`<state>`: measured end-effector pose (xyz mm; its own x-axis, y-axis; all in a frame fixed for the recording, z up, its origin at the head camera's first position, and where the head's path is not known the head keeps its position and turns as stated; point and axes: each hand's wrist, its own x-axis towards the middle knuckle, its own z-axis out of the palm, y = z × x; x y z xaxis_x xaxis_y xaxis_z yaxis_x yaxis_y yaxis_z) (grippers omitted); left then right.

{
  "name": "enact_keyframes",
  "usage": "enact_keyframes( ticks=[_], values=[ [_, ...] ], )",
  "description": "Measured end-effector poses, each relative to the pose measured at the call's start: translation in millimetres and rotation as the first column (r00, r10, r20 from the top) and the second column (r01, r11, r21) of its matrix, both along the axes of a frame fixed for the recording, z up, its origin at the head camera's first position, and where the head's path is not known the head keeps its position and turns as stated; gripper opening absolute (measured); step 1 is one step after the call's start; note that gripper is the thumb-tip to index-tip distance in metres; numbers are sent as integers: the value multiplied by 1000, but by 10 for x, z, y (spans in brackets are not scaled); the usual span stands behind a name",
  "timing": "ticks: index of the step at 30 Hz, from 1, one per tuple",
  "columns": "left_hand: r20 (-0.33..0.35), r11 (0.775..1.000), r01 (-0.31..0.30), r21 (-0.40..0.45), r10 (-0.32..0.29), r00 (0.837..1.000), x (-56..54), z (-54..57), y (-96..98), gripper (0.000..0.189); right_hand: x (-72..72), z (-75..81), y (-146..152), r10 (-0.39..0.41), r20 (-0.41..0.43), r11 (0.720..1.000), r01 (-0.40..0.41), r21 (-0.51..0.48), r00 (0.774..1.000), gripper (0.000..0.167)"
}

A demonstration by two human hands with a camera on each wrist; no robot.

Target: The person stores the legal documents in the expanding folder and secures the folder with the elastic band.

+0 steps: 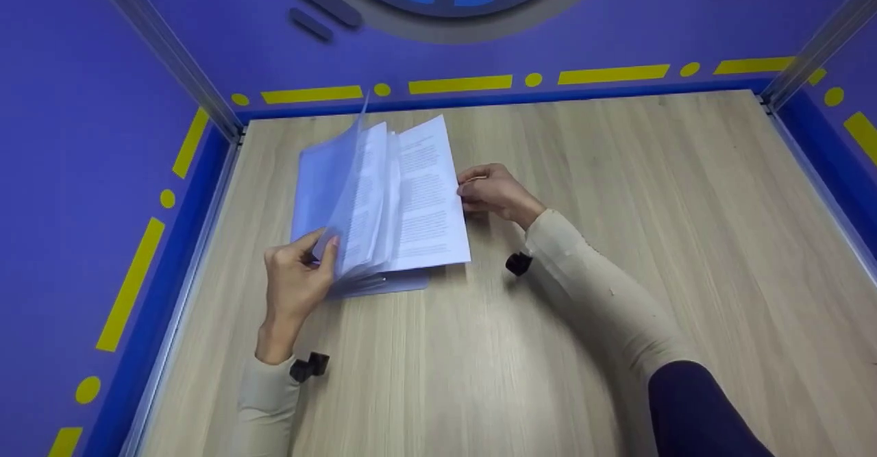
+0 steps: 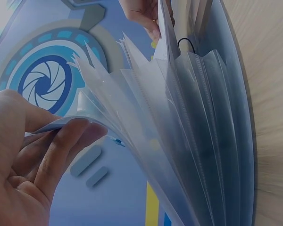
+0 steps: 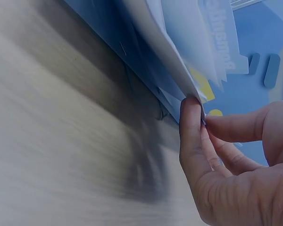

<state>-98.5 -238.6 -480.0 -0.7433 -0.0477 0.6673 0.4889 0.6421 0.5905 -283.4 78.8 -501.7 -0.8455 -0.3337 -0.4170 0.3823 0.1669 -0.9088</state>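
A translucent expanding file with fanned pleated pockets lies on the table, left of the middle. Printed sheets of paper stick out of it toward the right. My left hand pinches the file's lifted clear cover at its near left corner, thumb against the fingers. At the far right edge of the sheets, my right hand pinches paper between thumb and fingertips, as the right wrist view shows at the paper edge. A thin black elastic loop shows at the pockets' top.
The wood-grain table is walled by blue panels with yellow markings and metal corner posts. Small black cameras sit at both wrists. The file's bottom flap lies flat on the table under the sheets.
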Motion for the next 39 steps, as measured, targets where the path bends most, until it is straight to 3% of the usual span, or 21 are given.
enact_keyframes(
  ticks=[39],
  values=[
    [-22,1000,21,-6,-22,1000,1,10,6,14,56,-62,-519,9,-28,998,-10,-62,1000,24]
  ],
)
